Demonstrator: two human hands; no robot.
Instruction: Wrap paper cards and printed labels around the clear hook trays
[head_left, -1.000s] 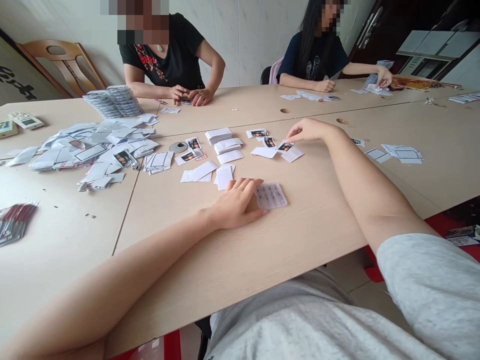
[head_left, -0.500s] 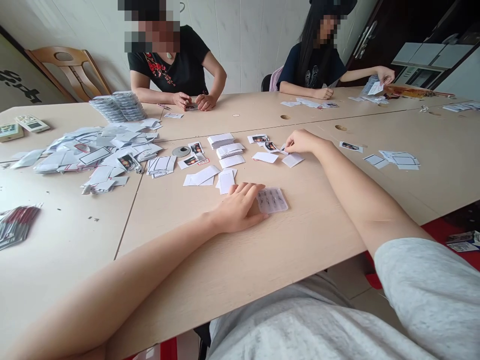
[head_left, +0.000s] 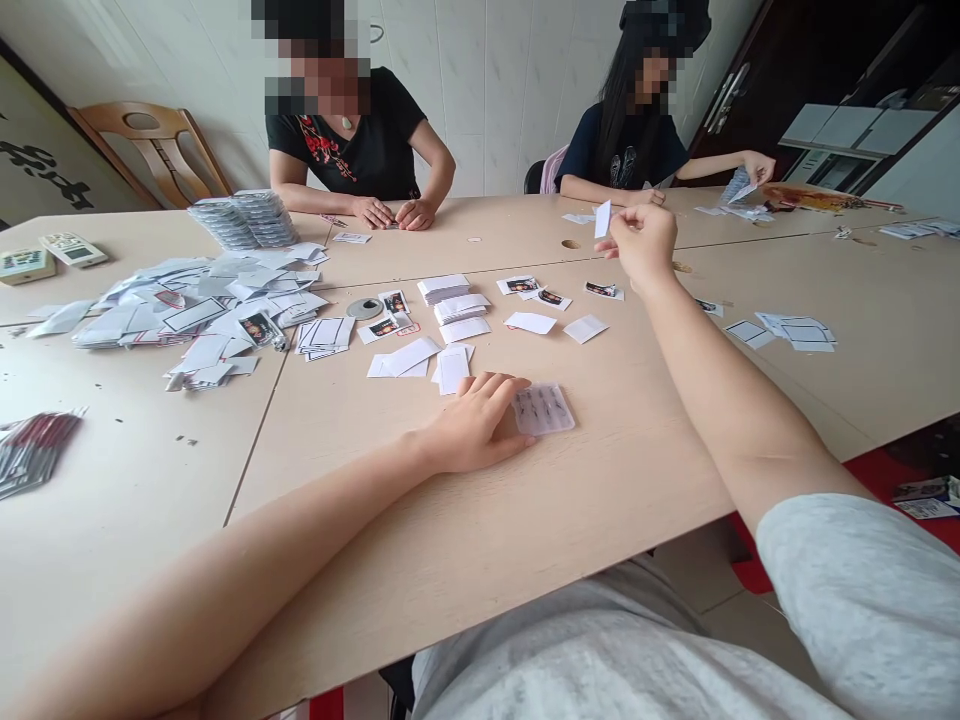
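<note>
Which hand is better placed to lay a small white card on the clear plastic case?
Probably the right hand: it pinches a small white card, raised above the table. The left hand lies against the clear plastic case.

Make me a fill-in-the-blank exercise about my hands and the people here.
1. Your ____ hand holds a white card above the table.
2. Your ____ hand touches the clear plastic case.
3. There are ____ co-workers at the table's far side.
4. One black top has a ____ flower pattern.

Missing words: right; left; two; red.
</note>
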